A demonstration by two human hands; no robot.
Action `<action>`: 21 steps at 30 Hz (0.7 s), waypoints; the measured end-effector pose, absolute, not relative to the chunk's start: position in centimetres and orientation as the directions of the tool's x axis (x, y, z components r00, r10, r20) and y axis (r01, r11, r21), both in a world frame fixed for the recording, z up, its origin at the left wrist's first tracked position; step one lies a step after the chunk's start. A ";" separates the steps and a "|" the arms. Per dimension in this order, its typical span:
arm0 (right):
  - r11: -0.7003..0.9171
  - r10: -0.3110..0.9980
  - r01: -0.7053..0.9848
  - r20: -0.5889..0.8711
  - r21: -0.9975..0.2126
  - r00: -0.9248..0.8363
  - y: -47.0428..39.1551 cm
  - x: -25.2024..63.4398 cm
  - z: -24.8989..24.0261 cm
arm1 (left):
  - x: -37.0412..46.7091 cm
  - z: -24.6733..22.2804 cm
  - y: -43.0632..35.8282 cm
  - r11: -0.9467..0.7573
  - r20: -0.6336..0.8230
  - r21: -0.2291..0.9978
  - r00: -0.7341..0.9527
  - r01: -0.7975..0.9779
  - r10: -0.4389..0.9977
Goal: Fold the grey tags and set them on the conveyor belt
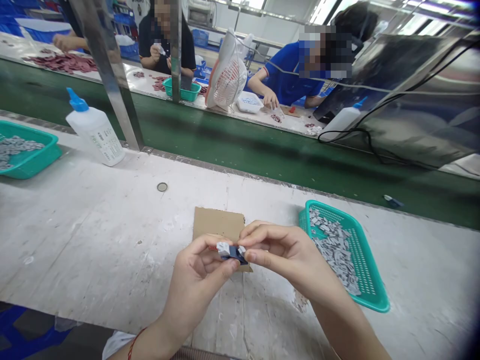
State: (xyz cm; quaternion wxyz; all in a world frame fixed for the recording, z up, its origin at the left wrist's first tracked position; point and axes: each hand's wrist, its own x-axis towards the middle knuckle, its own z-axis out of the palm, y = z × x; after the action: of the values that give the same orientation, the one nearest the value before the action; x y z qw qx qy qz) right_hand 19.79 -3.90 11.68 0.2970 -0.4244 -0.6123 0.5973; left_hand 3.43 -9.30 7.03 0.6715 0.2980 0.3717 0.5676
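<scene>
Between the fingers of my left hand (204,272) is a small dark blue piece (233,253) with a whitish-grey part (223,249) on its left end. My right hand (287,250) pinches a small grey-white bit (242,249) against the right end of that dark piece. Whether the bit is joined to it I cannot tell. Both hands are above a brown cardboard piece (217,222) lying on the worktable. Right of my right hand stands a green mesh basket (369,265) holding many small grey pieces (333,245).
On the left are a white bottle with a blue nozzle (97,135) and a green tray (41,162) of grey pieces. A bottle cap (162,186) lies on the white table (93,240). Beyond the green conveyor belt (210,137), people work at another table with reddish pieces (67,62).
</scene>
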 end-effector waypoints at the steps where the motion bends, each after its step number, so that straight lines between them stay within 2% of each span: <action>1: -0.058 0.875 0.188 -0.141 -0.980 -0.463 -4.0 19.8 11.8 | 3.4 7.0 -9.3 0.180 -0.159 0.825 0.086 -0.536 0.984; 7: 0.057 0.880 0.305 -0.097 -0.951 -0.464 -4.5 19.7 12.4 | 3.5 7.1 -9.4 0.163 -0.142 0.847 0.080 -0.505 0.987; 13: 0.072 0.880 0.296 -0.079 -0.953 -0.468 -4.7 19.7 12.6 | 3.5 6.8 -9.6 0.131 -0.119 0.902 0.054 -0.411 0.991; 16: -0.027 0.858 0.215 -0.133 -0.976 -0.496 -4.2 20.0 12.2 | 3.6 6.8 -9.7 0.077 -0.079 0.928 0.011 -0.364 0.997; 19: -0.235 0.775 0.029 -0.206 -0.971 -0.598 -3.6 20.1 11.5 | 3.6 7.0 -9.5 0.018 -0.023 0.944 -0.009 -0.330 1.000; 21: -0.332 0.729 -0.075 -0.205 -0.940 -0.653 -3.4 19.9 11.2 | 3.4 7.1 -9.2 -0.004 0.006 0.950 0.007 -0.313 1.000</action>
State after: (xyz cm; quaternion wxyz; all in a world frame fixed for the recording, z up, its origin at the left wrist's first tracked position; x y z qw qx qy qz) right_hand 19.94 -3.42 11.18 0.2677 -0.3194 -0.5124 0.7508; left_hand 3.41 -9.24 7.05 0.5737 0.4175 0.4112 0.5723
